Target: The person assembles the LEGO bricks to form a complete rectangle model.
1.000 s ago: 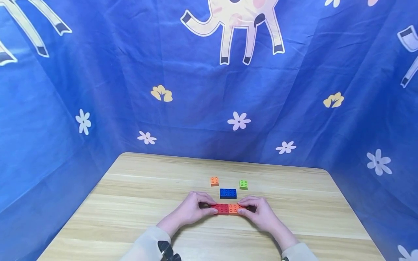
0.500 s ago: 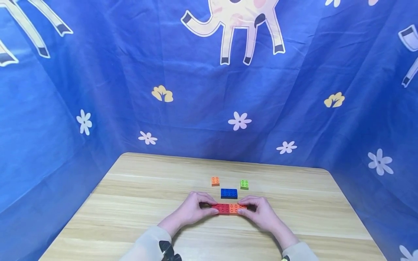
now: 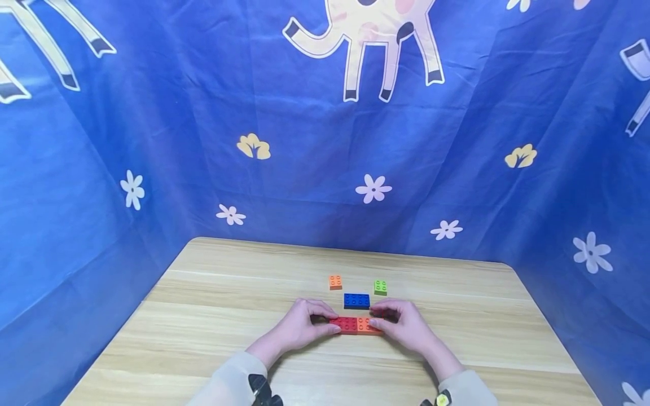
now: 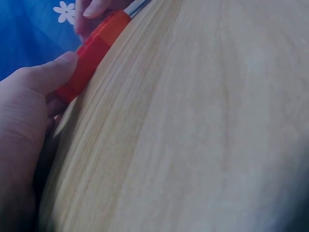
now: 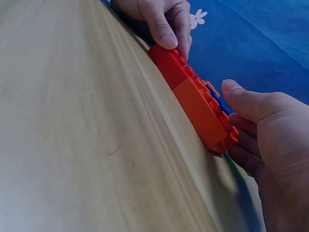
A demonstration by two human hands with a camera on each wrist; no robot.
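The red brick (image 3: 347,325) is pinched by the left hand (image 3: 298,325); against its right end, an orange brick (image 3: 363,326) is seen just beside the right hand (image 3: 405,325), thumb and fingers parted.

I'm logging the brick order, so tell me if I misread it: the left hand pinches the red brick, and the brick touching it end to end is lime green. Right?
Not quite: it is an orange brick that touches the red brick end to end, as the right wrist view shows. The left hand does pinch the red one.
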